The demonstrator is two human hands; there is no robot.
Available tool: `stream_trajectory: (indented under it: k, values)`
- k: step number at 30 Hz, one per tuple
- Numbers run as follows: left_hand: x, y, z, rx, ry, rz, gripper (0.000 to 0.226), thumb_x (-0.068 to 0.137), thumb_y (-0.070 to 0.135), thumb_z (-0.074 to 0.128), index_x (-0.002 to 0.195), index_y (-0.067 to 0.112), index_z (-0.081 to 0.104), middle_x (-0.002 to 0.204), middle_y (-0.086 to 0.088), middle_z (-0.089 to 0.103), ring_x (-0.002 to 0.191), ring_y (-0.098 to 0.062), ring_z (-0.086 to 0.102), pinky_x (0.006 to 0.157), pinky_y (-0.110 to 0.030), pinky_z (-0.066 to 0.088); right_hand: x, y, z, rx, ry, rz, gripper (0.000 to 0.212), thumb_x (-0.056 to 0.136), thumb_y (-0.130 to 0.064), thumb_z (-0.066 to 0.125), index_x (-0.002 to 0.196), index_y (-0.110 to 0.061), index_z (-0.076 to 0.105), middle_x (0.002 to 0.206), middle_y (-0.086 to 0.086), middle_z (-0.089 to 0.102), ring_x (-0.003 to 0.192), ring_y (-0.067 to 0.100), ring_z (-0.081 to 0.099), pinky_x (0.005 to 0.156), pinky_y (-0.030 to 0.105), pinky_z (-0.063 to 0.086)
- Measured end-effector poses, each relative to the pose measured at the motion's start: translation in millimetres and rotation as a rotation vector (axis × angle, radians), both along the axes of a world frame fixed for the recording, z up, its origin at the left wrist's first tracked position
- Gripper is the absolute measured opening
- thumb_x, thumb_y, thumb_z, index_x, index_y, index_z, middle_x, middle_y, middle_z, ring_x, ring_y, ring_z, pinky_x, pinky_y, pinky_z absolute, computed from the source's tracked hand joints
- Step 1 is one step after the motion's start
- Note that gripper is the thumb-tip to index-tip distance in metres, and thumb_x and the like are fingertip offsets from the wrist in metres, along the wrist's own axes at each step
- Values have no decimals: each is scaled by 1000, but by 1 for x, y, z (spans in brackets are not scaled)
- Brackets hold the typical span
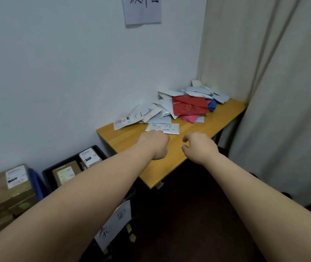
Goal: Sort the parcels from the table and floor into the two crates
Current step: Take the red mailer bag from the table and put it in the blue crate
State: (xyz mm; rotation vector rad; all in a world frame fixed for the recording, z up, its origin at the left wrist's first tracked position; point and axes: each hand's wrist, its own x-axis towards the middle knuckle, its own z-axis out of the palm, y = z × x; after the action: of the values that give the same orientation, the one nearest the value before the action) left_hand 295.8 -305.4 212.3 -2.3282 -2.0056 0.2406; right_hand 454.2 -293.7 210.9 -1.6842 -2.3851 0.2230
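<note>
A pile of soft mail bags (171,108) lies on the far part of the wooden table (217,121): white and pale blue ones, a red one (190,105), a pink one (190,118). A flat white labelled parcel (167,128) lies nearest me. My left hand (155,143) reaches over the table, its fingertips at that parcel's near edge; whether it grips is hidden. My right hand (198,146) hovers beside it, fingers loosely curled, holding nothing. A dark crate (47,173) on the floor left of the table holds cardboard boxes (66,172).
More taped cardboard boxes (15,184) stand stacked at the far left beside something blue. A paper sign (115,224) hangs on the crate's front. A cream curtain (283,91) closes off the right side. Dark floor lies beneath the table.
</note>
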Motion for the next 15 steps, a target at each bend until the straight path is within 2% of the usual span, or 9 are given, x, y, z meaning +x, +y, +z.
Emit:
stream_trajectory:
  k: [8, 13, 15]
  values:
    - [38, 74, -40, -107, 4, -27, 41, 96, 40, 48, 132, 19, 51, 128, -7, 53, 117, -30, 53, 73, -35, 41, 60, 60, -40, -98, 50, -60, 31, 95, -32, 53, 120, -15, 61, 121, 9, 58, 116, 29, 51, 86, 40, 51]
    - [48, 148, -71, -138, -92, -5, 43, 96, 40, 48, 133, 18, 50, 127, -9, 52, 116, -31, 53, 83, -40, 49, 79, 135, -67, -147, 38, -78, 32, 95, -31, 53, 121, -14, 60, 122, 9, 57, 116, 29, 51, 88, 44, 51]
    - [51, 185, -85, -136, -145, -4, 42, 96, 40, 49, 133, 18, 50, 128, -9, 52, 117, -30, 51, 83, -39, 49, 80, 169, -79, -177, 20, -78, 33, 96, -32, 52, 122, -14, 59, 122, 9, 56, 116, 28, 50, 88, 44, 51]
